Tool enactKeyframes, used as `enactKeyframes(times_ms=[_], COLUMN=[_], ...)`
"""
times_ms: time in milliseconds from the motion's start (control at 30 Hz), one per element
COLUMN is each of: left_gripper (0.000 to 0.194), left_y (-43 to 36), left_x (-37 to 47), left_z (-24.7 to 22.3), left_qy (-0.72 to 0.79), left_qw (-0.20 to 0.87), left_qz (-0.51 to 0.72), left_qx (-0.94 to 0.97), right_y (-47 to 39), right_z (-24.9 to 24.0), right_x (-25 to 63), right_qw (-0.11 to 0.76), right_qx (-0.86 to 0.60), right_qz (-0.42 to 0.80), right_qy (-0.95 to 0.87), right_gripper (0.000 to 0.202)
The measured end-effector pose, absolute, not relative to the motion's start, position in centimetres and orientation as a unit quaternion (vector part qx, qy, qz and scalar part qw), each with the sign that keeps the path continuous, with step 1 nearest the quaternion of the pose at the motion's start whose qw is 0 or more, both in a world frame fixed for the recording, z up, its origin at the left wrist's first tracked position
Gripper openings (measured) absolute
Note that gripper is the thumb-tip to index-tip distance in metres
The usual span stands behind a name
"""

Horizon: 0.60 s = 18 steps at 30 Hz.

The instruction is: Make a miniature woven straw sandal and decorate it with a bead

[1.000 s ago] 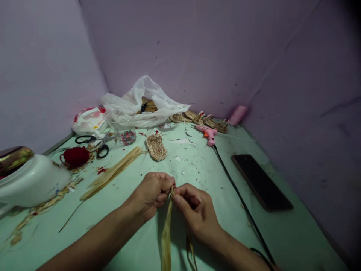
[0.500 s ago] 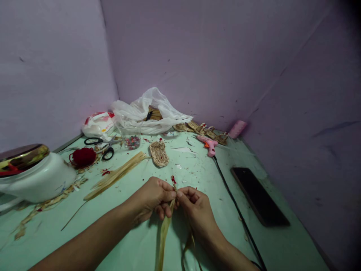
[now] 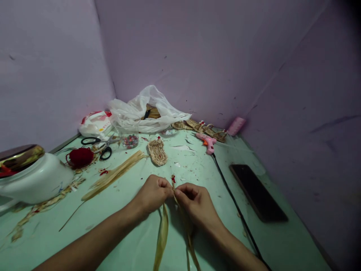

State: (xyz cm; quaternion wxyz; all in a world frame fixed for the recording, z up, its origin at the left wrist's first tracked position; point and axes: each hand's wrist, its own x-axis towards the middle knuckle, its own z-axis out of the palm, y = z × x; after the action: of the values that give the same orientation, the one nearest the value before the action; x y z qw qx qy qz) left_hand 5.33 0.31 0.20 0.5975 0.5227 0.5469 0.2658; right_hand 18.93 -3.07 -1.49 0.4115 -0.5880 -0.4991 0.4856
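Both hands meet at the middle front, pinching a short braid of dried straw-coloured fibre [image 3: 173, 185] tied at its top with red yarn. My left hand [image 3: 156, 192] is closed on the braid's left side, its fingertips partly hidden. On the other side my right hand [image 3: 194, 201] pinches it between thumb and index finger. A broad flat fibre strip [image 3: 161, 237] hangs below the left hand, and thinner strips [image 3: 190, 244] trail beneath the right. Beyond the hands lies a small braided sole [image 3: 157, 152] with a red bead at its tip.
To the left are a fibre bundle [image 3: 113, 176], scissors [image 3: 105, 152], red yarn [image 3: 80, 157] and a white pot [image 3: 53, 177]. A bead cup [image 3: 131, 141] stands before a plastic bag [image 3: 126, 113]. At right are a pink glue gun [image 3: 207, 141], its black cord [image 3: 234, 199] and a phone [image 3: 258, 192].
The left fingers have drawn in, and the broad strip now hangs separately below them. The thinner strips have swung under the right hand. The view has shifted slightly.
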Motion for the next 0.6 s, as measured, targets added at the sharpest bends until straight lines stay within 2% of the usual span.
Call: enactKeyframes(times_ms=[100, 200, 300, 433, 533, 600], left_gripper=[0.007, 0.009, 0.014, 0.016, 0.016, 0.015], left_y=[0.2, -0.1, -0.3, -0.6, -0.8, -0.8], left_x=[5.5, 5.8, 6.1, 6.2, 6.3, 6.3], left_z=[-0.3, -0.5, -0.1, 0.2, 0.1, -0.1], left_qy=[0.557, 0.577, 0.593, 0.597, 0.597, 0.597], left_qw=[0.595, 0.590, 0.602, 0.615, 0.609, 0.596], left_qz=[0.278, 0.290, 0.292, 0.287, 0.285, 0.278], left_qx=[0.509, 0.484, 0.448, 0.426, 0.438, 0.460], right_y=[-2.7, -3.3, -4.7, -5.7, -5.6, -5.6], right_z=[-0.8, -0.5, -0.9, -1.8, -2.1, -1.9], right_x=[19.6, 19.4, 18.7, 18.1, 18.2, 18.4], right_qw=[0.359, 0.354, 0.342, 0.218, 0.166, 0.166], right_qx=[-0.617, -0.611, -0.568, -0.512, -0.471, -0.456], right_qz=[0.514, 0.489, 0.334, 0.090, 0.002, -0.002], right_qy=[-0.476, -0.512, -0.670, -0.826, -0.866, -0.874], right_gripper=[0.017, 0.017, 0.018, 0.025, 0.033, 0.033])
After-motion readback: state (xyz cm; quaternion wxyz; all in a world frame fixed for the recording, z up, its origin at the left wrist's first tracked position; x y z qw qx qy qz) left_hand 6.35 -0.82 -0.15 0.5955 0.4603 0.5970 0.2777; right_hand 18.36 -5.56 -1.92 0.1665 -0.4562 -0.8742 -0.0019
